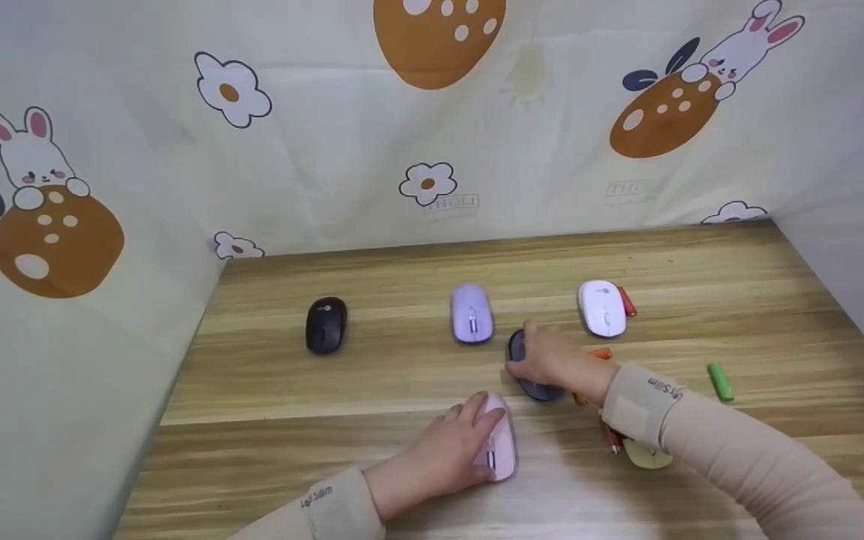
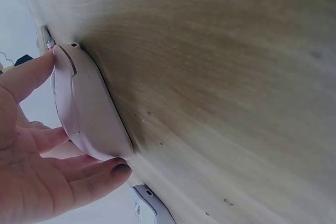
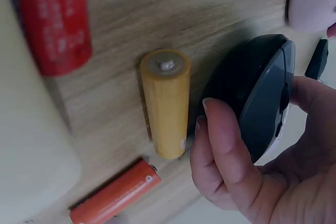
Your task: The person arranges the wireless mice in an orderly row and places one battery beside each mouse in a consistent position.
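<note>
My left hand [image 1: 438,456] holds a pink computer mouse [image 1: 505,444] on the table, the thumb at one end and fingers over the other. In the left wrist view the pink mouse [image 2: 97,106] appears side-on, its underside against the wood. To the right, my right hand [image 1: 553,358] grips a dark grey mouse [image 1: 541,391], partly covered by the fingers. Seen from the right wrist, thumb and fingers lie on opposite sides of the dark grey mouse [image 3: 262,98]. Beside those fingers stand a yellow battery [image 3: 167,106] and an orange battery [image 3: 116,192], neither touched.
Behind the hands lie a black mouse [image 1: 325,325], a lilac mouse [image 1: 471,313] and a white mouse [image 1: 601,309] with a red battery [image 1: 628,301] against it. A cream mouse [image 1: 648,454] is partly under the right forearm. A green battery [image 1: 720,381] lies farther right.
</note>
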The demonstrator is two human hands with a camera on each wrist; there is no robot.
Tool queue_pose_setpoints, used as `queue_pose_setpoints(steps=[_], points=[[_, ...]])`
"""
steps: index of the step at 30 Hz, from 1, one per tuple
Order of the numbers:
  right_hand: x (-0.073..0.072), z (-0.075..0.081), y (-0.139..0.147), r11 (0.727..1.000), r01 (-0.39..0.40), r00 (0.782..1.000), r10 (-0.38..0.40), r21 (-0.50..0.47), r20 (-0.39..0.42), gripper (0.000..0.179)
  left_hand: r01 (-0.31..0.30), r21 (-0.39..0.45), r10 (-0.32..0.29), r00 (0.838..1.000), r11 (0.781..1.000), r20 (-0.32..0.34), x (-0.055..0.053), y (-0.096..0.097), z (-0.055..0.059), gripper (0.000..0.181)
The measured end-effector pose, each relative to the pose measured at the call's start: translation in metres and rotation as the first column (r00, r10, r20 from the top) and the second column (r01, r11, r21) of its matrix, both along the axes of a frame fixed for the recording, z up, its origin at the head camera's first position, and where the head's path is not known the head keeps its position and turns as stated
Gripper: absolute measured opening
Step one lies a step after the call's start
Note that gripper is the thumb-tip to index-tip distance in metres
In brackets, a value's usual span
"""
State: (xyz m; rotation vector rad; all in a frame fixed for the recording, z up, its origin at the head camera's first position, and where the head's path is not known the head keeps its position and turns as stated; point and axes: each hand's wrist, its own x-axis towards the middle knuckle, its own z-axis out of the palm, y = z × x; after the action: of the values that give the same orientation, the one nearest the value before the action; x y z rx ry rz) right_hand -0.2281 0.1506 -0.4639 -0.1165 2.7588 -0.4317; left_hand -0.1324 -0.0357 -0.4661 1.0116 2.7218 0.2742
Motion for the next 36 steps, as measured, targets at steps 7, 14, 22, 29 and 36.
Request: queue_pose_setpoints(steps=[7,14,22,29,36], points=[[0.001,0.001,-0.001,0.999,0.018,0.999,-0.019,0.035,0.032,0.073,0.002,-0.007,-0.002,1.0,1.0,-0.003,-0.001,0.001,-0.001,0.073],[0.002,0.002,0.0,1.0,0.027,0.999,-0.027,0.006,0.035,0.076,-0.009,0.004,0.008,1.0,1.0,0.018,0.0,0.0,0.001,0.073],[-0.007,0.038,0.03,0.995,0.021,1.0,-0.019,-0.093,0.024,0.093,-0.057,0.018,0.055,0.996,0.998,0.075,-0.003,0.001,0.003,0.072],[0.004,0.068,0.096,0.987,-0.06,0.975,0.026,-0.146,-0.219,0.067,-0.101,0.055,0.097,0.993,0.993,0.067,-0.016,0.014,0.015,0.068],[0.028,0.05,0.159,0.997,-0.027,0.943,0.001,-0.072,-0.334,0.07,-0.218,0.084,0.205,0.969,0.972,0.14,-0.043,0.044,0.03,0.07]])
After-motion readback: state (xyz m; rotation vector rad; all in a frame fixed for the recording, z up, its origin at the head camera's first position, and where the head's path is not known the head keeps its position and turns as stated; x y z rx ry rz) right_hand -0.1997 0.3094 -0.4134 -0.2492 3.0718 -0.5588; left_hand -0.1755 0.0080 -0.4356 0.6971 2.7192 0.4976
